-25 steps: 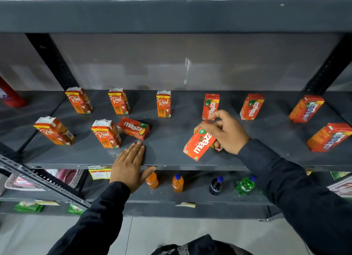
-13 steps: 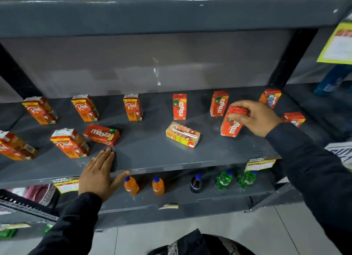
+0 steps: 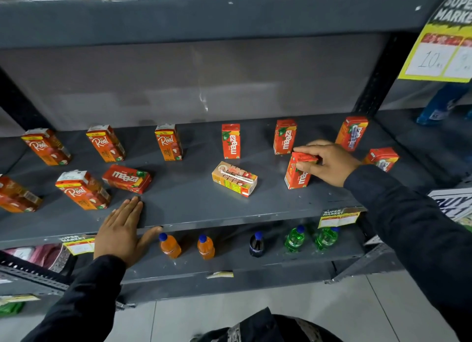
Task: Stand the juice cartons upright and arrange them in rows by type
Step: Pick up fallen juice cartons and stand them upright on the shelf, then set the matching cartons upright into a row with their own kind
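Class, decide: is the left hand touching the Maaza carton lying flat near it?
Apart. The head view shows bare grey shelf between the left hand, flat on the shelf edge, and the lying Maaza carton.

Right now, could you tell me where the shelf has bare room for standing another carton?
Bare shelf lies between the lying Maaza carton and the straw-side carton. Crowded on the right, around the right hand gripping a Maaza carton.

Dim, even light; soft shadows under cartons, wide-angle bending and blur at edges.
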Available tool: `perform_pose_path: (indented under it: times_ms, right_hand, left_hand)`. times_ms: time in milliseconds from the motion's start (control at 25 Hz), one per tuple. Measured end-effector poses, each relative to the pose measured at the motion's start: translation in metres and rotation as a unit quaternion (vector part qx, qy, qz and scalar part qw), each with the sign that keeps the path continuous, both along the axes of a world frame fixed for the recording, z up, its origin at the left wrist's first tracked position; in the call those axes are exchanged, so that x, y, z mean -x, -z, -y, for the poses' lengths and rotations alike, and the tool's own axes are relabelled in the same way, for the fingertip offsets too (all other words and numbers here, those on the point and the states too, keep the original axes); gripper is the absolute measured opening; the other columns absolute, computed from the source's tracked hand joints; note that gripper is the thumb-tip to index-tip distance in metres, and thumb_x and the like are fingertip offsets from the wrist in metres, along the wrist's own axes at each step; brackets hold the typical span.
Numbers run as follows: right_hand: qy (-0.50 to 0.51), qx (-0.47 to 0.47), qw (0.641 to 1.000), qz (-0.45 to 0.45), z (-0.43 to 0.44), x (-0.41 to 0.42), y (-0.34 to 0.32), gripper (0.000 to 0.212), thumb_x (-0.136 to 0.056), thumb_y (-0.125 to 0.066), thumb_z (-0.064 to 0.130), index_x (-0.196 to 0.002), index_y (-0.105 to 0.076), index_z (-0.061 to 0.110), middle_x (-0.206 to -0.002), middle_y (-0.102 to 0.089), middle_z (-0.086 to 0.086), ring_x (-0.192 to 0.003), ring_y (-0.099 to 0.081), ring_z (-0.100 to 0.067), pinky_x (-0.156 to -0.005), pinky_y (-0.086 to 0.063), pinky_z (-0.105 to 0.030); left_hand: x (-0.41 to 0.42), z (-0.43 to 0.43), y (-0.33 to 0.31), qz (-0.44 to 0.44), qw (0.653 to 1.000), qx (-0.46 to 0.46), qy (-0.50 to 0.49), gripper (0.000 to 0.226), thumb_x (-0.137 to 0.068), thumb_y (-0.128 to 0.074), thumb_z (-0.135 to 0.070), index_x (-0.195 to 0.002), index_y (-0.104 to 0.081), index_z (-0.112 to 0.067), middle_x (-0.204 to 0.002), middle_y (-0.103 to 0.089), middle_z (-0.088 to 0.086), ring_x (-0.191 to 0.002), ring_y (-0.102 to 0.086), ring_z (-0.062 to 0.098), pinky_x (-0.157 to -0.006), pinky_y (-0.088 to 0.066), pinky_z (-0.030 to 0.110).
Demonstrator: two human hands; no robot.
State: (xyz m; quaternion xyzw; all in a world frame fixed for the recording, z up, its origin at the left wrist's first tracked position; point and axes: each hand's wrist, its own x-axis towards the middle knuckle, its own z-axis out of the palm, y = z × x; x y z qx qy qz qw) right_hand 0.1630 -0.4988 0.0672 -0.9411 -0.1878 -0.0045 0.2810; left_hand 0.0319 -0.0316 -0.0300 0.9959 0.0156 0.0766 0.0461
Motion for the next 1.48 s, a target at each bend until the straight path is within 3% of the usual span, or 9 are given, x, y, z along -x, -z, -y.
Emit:
perform_pose_path:
  times_ms: [160,320,560,760,960,1120,1280,1360,1480]
  right_hand:
    - [0.018,0.020,0.997,0.071,-0.005,0.007,0.002,0.060,-0.078,-0.063,0.052,-0.132,-0.050,0.028,-0.133,-0.051,-0.004,-0.121,-0.048,-0.024,-0.102,-0.038,-0.040]
    - [0.007,-0.030,0.988,0.150,-0.051,0.010,-0.017,0.051,-0.076,-0.066,0.049,-0.122,-0.058,0.027,-0.129,-0.053,0.000,-0.119,-0.048,-0.020,-0.101,-0.037,-0.036]
    - [-0.148,0.058,0.985,0.061,-0.167,0.016,-0.014,0.055,-0.075,-0.068,0.045,-0.124,-0.057,0.023,-0.130,-0.052,-0.003,-0.119,-0.049,-0.021,-0.100,-0.038,-0.034]
    - [-0.040,0.194,0.980,-0.007,-0.196,-0.006,0.001,0.062,-0.070,-0.066,0.047,-0.122,-0.049,0.019,-0.127,-0.054,-0.008,-0.113,-0.052,-0.030,-0.089,-0.046,-0.039]
    - [0.035,0.113,0.990,-0.083,-0.153,0.011,0.035,0.059,-0.060,-0.076,0.041,-0.111,-0.051,0.026,-0.105,-0.064,0.002,-0.097,-0.061,-0.024,-0.071,-0.044,-0.025]
    - [0.059,0.070,0.995,-0.042,-0.142,0.022,0.063,0.081,-0.072,-0.075,0.032,-0.141,-0.035,0.017,-0.132,-0.055,-0.008,-0.119,-0.050,-0.028,-0.093,-0.038,-0.033]
    - [0.021,-0.001,1.000,-0.015,-0.139,0.029,0.068,0.061,-0.078,-0.069,0.034,-0.134,-0.046,0.031,-0.118,-0.064,-0.002,-0.100,-0.060,-0.020,-0.081,-0.045,-0.026]
    - [0.039,-0.061,0.997,0.016,-0.142,0.034,0.063,0.048,-0.080,-0.065,0.040,-0.125,-0.052,0.037,-0.105,-0.064,0.006,-0.089,-0.059,-0.011,-0.073,-0.041,-0.010]
    - [0.077,-0.121,0.985,0.099,-0.150,0.033,0.049,0.032,-0.083,-0.063,0.039,-0.112,-0.063,0.028,-0.103,-0.057,0.009,-0.090,-0.053,-0.004,-0.070,-0.031,0.001]
  left_hand:
    - [0.001,0.000,-0.001,-0.006,1.000,-0.004,-0.006,0.098,-0.079,-0.024,-0.078,-0.131,-0.046,0.002,-0.138,-0.048,0.020,-0.128,-0.043,0.038,-0.104,-0.034,0.053]
    - [0.002,0.003,-0.004,-0.015,1.000,-0.013,-0.011,0.093,-0.079,-0.029,-0.074,-0.133,-0.045,0.001,-0.140,-0.046,0.019,-0.130,-0.041,0.035,-0.106,-0.032,0.051]
    - [0.004,-0.005,-0.006,-0.026,0.999,-0.040,0.008,0.093,-0.080,-0.025,-0.075,-0.138,-0.038,-0.003,-0.145,-0.041,0.014,-0.134,-0.035,0.032,-0.109,-0.029,0.047]
    - [0.005,-0.009,-0.002,-0.023,0.999,-0.038,-0.001,0.093,-0.081,-0.023,-0.074,-0.139,-0.037,-0.003,-0.144,-0.042,0.014,-0.134,-0.036,0.030,-0.110,-0.030,0.047]
    - [0.003,-0.010,0.002,-0.015,0.999,-0.029,0.003,0.093,-0.080,-0.025,-0.075,-0.136,-0.041,-0.003,-0.141,-0.046,0.014,-0.130,-0.041,0.032,-0.107,-0.034,0.049]
    - [0.003,-0.010,0.003,-0.017,0.999,-0.026,0.004,0.094,-0.078,-0.026,-0.077,-0.137,-0.041,-0.005,-0.142,-0.045,0.013,-0.132,-0.039,0.031,-0.109,-0.032,0.048]
    - [0.004,-0.015,0.000,-0.023,0.998,-0.056,0.019,0.092,-0.081,-0.023,-0.077,-0.141,-0.035,-0.008,-0.148,-0.037,0.010,-0.137,-0.031,0.028,-0.111,-0.019,0.045]
    - [0.005,-0.017,0.000,-0.025,0.996,-0.078,0.025,0.090,-0.083,-0.018,-0.076,-0.143,-0.031,-0.010,-0.150,-0.032,0.008,-0.139,-0.026,0.026,-0.112,-0.013,0.046]
    - [0.006,-0.015,0.003,-0.018,0.998,-0.063,0.012,0.087,-0.084,-0.020,-0.073,-0.145,-0.028,-0.012,-0.152,-0.028,0.006,-0.140,-0.022,0.025,-0.113,-0.015,0.048]
